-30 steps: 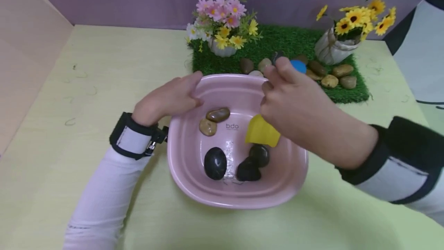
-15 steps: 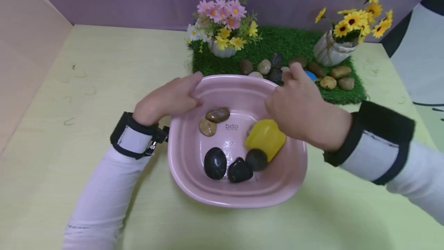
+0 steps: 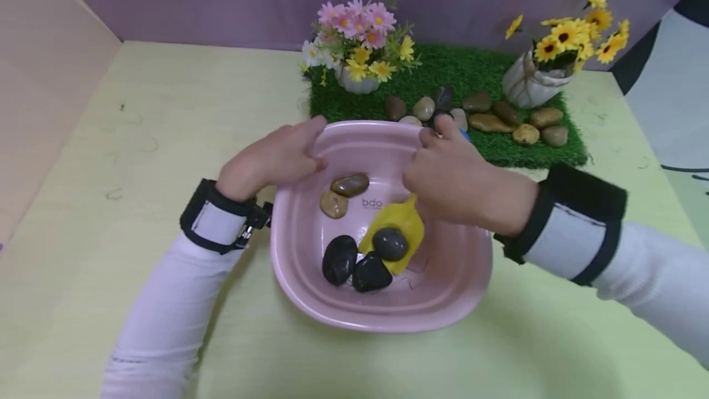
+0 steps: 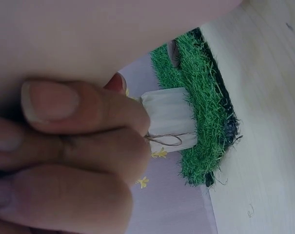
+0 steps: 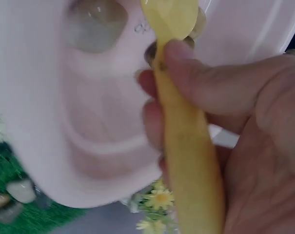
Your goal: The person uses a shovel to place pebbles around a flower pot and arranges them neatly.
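- The right hand [image 3: 451, 177] has its grip closed around the handle of a yellow scoop [image 3: 396, 229]; in the right wrist view the thumb [image 5: 220, 83] presses on top of the handle and the other fingers curl under it.
- The blade of the scoop is inside the pink basin [image 3: 448, 300], near the middle of its floor, and a grey stone [image 3: 390, 243] lies on the blade.
- Two black stones [image 3: 354, 263] lie just beside the blade, touching each other, toward the near wall of the basin.
- Two brown stones [image 3: 342, 194] lie on the far left part of the basin floor, apart from the scoop.
- The left hand [image 3: 271, 159] rests on the far left rim of the basin with fingers lying over the edge; whether this grip really clamps the rim I cannot tell.
- The basin stands in the middle of the worktop [image 3: 111, 140]. Its far rim is just beside the near edge of a green grass mat [image 3: 443, 69].
- On the mat there is a row of pebbles [image 3: 487, 119], a pot of pink flowers [image 3: 357, 42] at its left end and a pot of sunflowers [image 3: 532, 82] at its right end.
- The left side of the worktop up to the side wall, and the strip along the near edge, are open room.
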`<act>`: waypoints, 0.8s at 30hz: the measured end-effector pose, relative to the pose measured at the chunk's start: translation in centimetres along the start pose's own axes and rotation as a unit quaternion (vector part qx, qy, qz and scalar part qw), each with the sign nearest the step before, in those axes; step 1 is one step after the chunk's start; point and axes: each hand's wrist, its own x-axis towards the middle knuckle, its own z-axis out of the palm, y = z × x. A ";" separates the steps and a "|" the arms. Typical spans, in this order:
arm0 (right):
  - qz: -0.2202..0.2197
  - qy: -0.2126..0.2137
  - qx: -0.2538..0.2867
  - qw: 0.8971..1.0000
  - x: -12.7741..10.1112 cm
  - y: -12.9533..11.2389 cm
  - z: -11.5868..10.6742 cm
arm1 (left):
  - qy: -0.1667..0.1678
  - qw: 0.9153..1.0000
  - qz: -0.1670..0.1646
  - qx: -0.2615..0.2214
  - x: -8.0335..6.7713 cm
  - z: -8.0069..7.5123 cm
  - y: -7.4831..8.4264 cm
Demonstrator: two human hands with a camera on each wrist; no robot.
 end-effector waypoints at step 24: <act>-0.096 -0.046 0.188 0.976 0.4 2.0 2.2 | -0.001 1.000 0.008 -0.007 0.0 0.1 0.0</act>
